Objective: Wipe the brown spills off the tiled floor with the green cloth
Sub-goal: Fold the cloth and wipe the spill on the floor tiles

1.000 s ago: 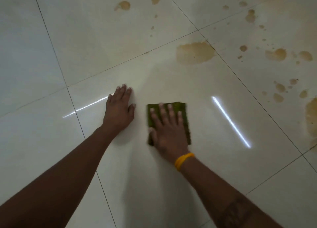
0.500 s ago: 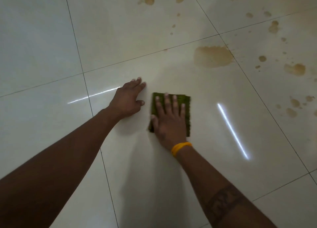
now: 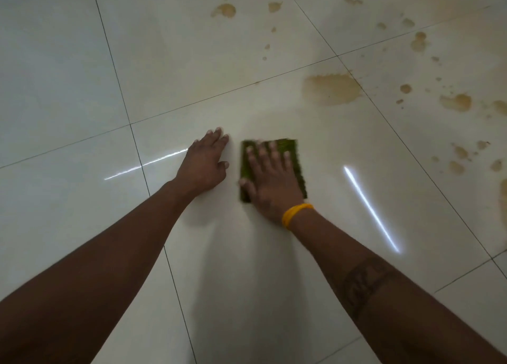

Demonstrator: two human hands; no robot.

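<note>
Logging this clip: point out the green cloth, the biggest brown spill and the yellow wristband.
green cloth (image 3: 291, 149): head view, bare upper right corner.
biggest brown spill (image 3: 332, 88): head view, its middle.
yellow wristband (image 3: 295, 213): head view, top of the band.

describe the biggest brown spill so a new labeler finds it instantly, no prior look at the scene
Start at the green cloth under the right hand on the tiled floor, then look up and to the right. The big spill sits on that same tile, in its far corner where two grout lines cross. Unlike the scattered small drops around it, it is one wide, pale brown patch with a scalloped top edge.
</note>
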